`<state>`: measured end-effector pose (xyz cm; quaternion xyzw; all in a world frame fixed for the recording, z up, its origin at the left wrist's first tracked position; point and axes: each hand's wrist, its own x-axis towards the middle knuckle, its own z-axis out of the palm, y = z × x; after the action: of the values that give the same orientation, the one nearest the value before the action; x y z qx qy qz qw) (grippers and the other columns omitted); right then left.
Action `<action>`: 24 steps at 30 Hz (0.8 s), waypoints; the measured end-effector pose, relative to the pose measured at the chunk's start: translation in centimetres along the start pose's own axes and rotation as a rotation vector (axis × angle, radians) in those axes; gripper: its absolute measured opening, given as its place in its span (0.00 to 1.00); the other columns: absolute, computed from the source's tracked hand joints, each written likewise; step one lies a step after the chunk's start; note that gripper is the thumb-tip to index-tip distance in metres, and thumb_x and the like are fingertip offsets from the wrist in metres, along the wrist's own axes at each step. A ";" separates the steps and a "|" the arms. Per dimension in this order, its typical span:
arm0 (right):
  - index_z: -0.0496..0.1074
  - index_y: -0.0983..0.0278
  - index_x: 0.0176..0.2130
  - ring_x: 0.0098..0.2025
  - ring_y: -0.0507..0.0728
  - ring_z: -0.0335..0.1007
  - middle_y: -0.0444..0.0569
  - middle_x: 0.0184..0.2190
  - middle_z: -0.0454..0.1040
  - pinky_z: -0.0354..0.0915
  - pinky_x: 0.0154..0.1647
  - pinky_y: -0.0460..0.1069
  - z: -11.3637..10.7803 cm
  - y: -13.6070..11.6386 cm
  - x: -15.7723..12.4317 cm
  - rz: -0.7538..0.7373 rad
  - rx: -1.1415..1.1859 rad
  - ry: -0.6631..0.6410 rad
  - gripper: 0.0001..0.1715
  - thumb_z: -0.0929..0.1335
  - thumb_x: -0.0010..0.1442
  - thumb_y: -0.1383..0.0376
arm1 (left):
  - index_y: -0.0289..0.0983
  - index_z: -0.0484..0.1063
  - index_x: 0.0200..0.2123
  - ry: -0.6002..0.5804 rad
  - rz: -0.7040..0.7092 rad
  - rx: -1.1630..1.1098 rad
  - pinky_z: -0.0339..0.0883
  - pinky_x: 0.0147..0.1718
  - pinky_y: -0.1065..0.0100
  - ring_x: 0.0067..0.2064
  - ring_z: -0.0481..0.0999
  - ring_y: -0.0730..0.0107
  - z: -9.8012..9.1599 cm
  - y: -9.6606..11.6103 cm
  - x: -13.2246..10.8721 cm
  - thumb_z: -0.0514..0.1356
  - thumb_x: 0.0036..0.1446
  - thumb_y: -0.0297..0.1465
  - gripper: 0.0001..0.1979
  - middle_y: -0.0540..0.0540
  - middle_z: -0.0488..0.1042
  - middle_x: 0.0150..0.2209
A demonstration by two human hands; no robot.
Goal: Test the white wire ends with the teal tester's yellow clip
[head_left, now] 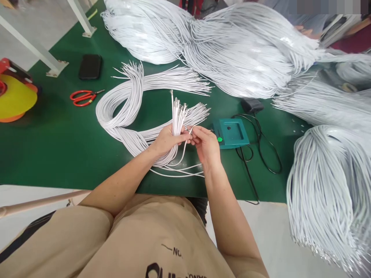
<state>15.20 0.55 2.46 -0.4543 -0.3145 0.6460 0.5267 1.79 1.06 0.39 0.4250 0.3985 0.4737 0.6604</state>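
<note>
Hands meet close together above the surface (87, 158): the left hand (166, 141) is wrapped round a wire bundle (179, 116), thumb across it, while the right hand (205, 143) pinches a single wire (186, 147) near its tip; which fingertips bear on it is too small to tell. The bundle's long axis points away from the body, ends foremost; the single wire lies between the hands, just right of the bundle, curving back toward the body. Just beyond the right hand, the nearer one, sits a teal device (233, 133). Leftward lie looped wires (106, 110), then red-handled cutters (84, 98). Large wire heaps (234, 54) lie farther out.
</note>
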 end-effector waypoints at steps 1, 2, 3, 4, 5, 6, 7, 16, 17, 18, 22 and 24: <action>0.74 0.66 0.24 0.20 0.46 0.54 0.38 0.16 0.59 0.53 0.22 0.45 0.0 0.0 0.0 0.022 0.036 -0.016 0.08 0.73 0.47 0.63 | 0.33 0.67 0.29 0.006 0.006 0.009 0.61 0.23 0.74 0.26 0.74 0.75 0.0 0.1 0.0 0.72 0.42 0.31 0.16 0.50 0.74 0.25; 0.71 0.65 0.21 0.20 0.46 0.52 0.37 0.16 0.57 0.53 0.22 0.45 -0.1 0.0 -0.1 0.043 0.074 -0.029 0.10 0.73 0.47 0.64 | 0.33 0.67 0.29 0.011 0.013 0.018 0.61 0.23 0.74 0.26 0.73 0.76 0.0 0.1 -0.1 0.71 0.42 0.31 0.16 0.50 0.73 0.25; 0.68 0.65 0.19 0.20 0.46 0.49 0.37 0.16 0.54 0.53 0.21 0.45 -0.1 0.1 -0.1 0.064 0.112 -0.033 0.12 0.73 0.47 0.65 | 0.33 0.67 0.29 0.015 0.020 0.030 0.61 0.23 0.74 0.25 0.72 0.77 0.0 0.1 -0.1 0.71 0.43 0.30 0.16 0.51 0.73 0.25; 0.65 0.64 0.18 0.20 0.46 0.47 0.36 0.15 0.51 0.53 0.21 0.45 -0.1 0.2 -0.2 0.082 0.145 -0.028 0.14 0.72 0.47 0.65 | 0.33 0.67 0.29 0.016 0.026 0.045 0.61 0.23 0.74 0.24 0.72 0.78 0.0 0.1 -0.1 0.71 0.43 0.30 0.15 0.51 0.73 0.25; 0.63 0.64 0.16 0.19 0.45 0.46 0.36 0.16 0.49 0.52 0.21 0.44 -0.1 0.2 -0.2 0.099 0.167 -0.018 0.16 0.72 0.46 0.66 | 0.33 0.67 0.29 0.014 0.031 0.059 0.61 0.23 0.74 0.24 0.72 0.78 0.0 0.1 -0.1 0.70 0.44 0.30 0.15 0.51 0.73 0.25; 0.61 0.64 0.16 0.20 0.45 0.45 0.36 0.16 0.48 0.53 0.21 0.44 -0.1 0.2 -0.2 0.114 0.174 -0.009 0.17 0.72 0.46 0.66 | 0.33 0.66 0.30 0.006 0.035 0.071 0.62 0.23 0.74 0.24 0.72 0.78 0.0 0.0 -0.1 0.70 0.44 0.30 0.14 0.51 0.73 0.26; 0.61 0.63 0.16 0.20 0.46 0.45 0.36 0.16 0.48 0.53 0.21 0.44 -0.1 0.1 -0.3 0.120 0.169 -0.003 0.17 0.71 0.46 0.66 | 0.34 0.66 0.30 -0.006 0.035 0.076 0.62 0.23 0.74 0.25 0.73 0.77 0.0 0.0 -0.1 0.69 0.45 0.29 0.14 0.51 0.73 0.26; 0.76 0.65 0.26 0.22 0.48 0.52 0.40 0.19 0.60 0.55 0.23 0.46 -0.7 -1.3 0.6 0.030 -0.109 -0.060 0.13 0.73 0.50 0.57 | 0.34 0.64 0.30 -0.114 -0.015 0.096 0.64 0.24 0.74 0.28 0.78 0.72 0.1 0.3 -0.3 0.68 0.48 0.30 0.14 0.46 0.77 0.28; 0.75 0.65 0.25 0.22 0.48 0.53 0.40 0.19 0.60 0.55 0.23 0.46 -0.8 -1.3 0.6 0.057 -0.101 -0.075 0.14 0.74 0.49 0.57 | 0.34 0.64 0.30 -0.117 -0.017 0.095 0.64 0.24 0.74 0.28 0.78 0.72 0.1 0.3 -0.3 0.68 0.48 0.30 0.14 0.47 0.77 0.28; 0.74 0.65 0.24 0.22 0.48 0.54 0.40 0.19 0.60 0.56 0.24 0.47 -0.8 -1.3 0.6 0.087 -0.075 -0.091 0.15 0.75 0.48 0.56 | 0.34 0.64 0.30 -0.118 -0.014 0.089 0.65 0.25 0.73 0.28 0.78 0.72 0.1 0.3 -0.3 0.68 0.47 0.30 0.14 0.48 0.76 0.27; 0.74 0.64 0.26 0.23 0.48 0.56 0.39 0.20 0.60 0.61 0.28 0.47 -1.3 -1.0 0.3 0.161 0.066 -0.169 0.19 0.77 0.47 0.53 | 0.34 0.65 0.30 -0.115 0.009 0.048 0.68 0.28 0.71 0.28 0.78 0.72 0.1 0.4 -0.3 0.69 0.46 0.29 0.14 0.49 0.75 0.26; 0.74 0.64 0.27 0.24 0.48 0.56 0.39 0.20 0.61 0.62 0.30 0.47 -1.6 -0.9 0.0 0.170 0.105 -0.182 0.18 0.78 0.47 0.54 | 0.33 0.65 0.30 -0.115 0.008 0.030 0.69 0.29 0.71 0.29 0.78 0.72 0.1 0.5 -0.3 0.68 0.47 0.29 0.14 0.49 0.76 0.27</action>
<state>17.06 0.72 2.65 -0.3907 -0.2873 0.7423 0.4624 1.70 0.79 0.90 0.4631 0.3651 0.4452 0.6738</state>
